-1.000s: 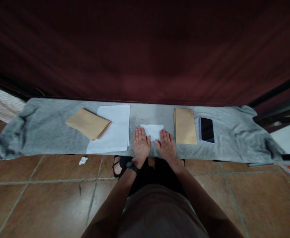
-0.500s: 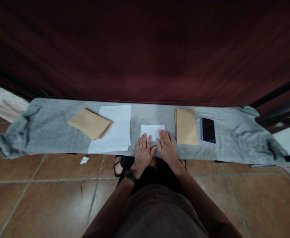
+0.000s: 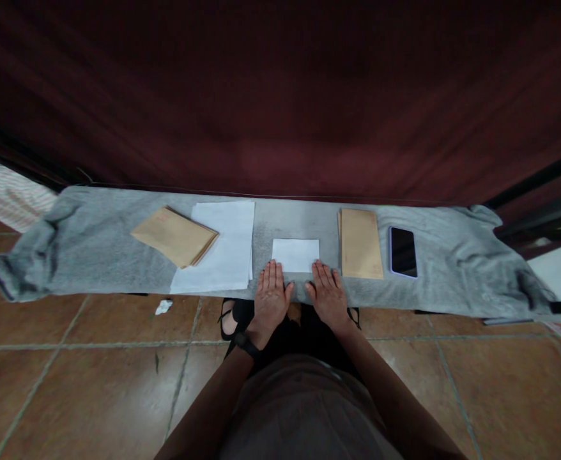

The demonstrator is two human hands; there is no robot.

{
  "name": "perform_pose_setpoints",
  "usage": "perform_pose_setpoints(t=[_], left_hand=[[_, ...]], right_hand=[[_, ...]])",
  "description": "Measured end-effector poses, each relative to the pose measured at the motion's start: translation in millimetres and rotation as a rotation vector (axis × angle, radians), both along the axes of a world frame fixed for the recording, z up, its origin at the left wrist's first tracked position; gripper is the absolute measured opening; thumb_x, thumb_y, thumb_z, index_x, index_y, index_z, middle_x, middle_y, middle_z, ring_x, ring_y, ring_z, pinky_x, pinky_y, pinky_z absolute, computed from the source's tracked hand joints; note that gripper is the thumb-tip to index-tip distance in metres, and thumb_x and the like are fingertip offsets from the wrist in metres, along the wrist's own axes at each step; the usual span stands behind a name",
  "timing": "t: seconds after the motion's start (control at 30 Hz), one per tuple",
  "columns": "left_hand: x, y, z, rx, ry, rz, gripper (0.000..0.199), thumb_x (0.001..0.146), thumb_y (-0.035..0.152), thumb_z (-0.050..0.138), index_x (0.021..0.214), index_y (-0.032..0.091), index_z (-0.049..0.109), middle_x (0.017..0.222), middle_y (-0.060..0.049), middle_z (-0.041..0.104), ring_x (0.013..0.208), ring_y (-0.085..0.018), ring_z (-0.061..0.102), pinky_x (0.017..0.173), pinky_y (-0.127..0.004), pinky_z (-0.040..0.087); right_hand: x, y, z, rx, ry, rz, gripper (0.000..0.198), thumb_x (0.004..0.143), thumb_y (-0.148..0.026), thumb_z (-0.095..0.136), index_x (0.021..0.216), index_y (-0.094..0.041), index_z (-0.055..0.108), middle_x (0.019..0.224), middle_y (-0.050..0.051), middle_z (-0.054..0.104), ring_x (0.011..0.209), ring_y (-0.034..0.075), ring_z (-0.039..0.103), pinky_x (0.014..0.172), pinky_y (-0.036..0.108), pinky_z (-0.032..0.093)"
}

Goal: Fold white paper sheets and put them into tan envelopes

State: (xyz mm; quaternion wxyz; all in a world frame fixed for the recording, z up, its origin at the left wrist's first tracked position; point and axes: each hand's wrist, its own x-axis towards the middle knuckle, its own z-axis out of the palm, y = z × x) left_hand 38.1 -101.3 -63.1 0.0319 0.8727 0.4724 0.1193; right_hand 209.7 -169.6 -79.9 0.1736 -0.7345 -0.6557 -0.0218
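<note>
A small white rectangle of paper, apparently folded, lies flat in front of me on a grey cloth. My left hand rests palm down with fingers stretched out, its fingertips at the paper's lower left corner. Flat at the lower right corner lies my right hand, fingers extended and thumb apart. Neither hand grips anything. To the left, larger white sheets lie partly under a stack of brown envelopes. More brown envelopes lie to the right of my right hand.
A phone in a pale purple case lies right of the envelopes. The cloth covers a long, narrow surface. A dark red curtain hangs behind it. Below, a white scrap lies on the tiled floor.
Both hands have slid toward me and apart, from on top of the small paper to its lower corners. More of the paper now shows. The envelopes, sheets and phone stay in place.
</note>
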Motion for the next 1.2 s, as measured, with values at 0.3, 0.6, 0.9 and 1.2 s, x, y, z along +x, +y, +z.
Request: perform_pose_setpoints(t=[0.3,0.6,0.9,1.2], left_hand=[[36,12,13.1,-0.037,-0.024,-0.142,0.058,0.105,0.034,0.028,0.156,0.005,0.03,0.163,-0.017,0.031,0.155,-0.024,0.019,0.127,-0.045,0.023],[69,38,3.4,-0.124,0.002,-0.21,0.063,0.106,0.043,0.024,0.155,0.005,0.032,0.163,-0.016,0.031,0.155,-0.023,0.019,0.127,-0.044,0.02],[49,62,-4.2,-0.097,0.033,-0.096,0.062,0.105,0.042,0.026,0.157,0.007,0.03,0.165,-0.015,0.027,0.155,-0.025,0.019,0.127,-0.047,0.018],[46,66,-4.0,-0.108,0.064,-0.101,0.061,0.102,0.035,0.035,0.159,0.015,0.028,0.167,-0.012,0.022,0.156,-0.026,0.017,0.126,-0.049,0.017]], right_hand=[[-1,0,4,-0.037,-0.02,-0.001,0.057,0.106,-0.037,0.036,0.155,-0.006,0.037,0.16,0.016,0.038,0.147,0.03,0.038,0.122,0.051,0.024],[-1,1,2,-0.012,-0.028,0.0,0.055,0.105,-0.034,0.038,0.153,-0.007,0.039,0.157,0.016,0.042,0.147,0.029,0.037,0.122,0.051,0.024],[-1,-1,3,-0.022,-0.006,-0.011,0.058,0.106,-0.039,0.036,0.157,-0.011,0.033,0.159,0.014,0.039,0.147,0.029,0.037,0.123,0.052,0.023],[0,52,23,-0.08,0.066,0.015,0.053,0.108,-0.037,0.028,0.153,-0.014,0.043,0.16,0.01,0.04,0.148,0.027,0.036,0.124,0.05,0.02]])
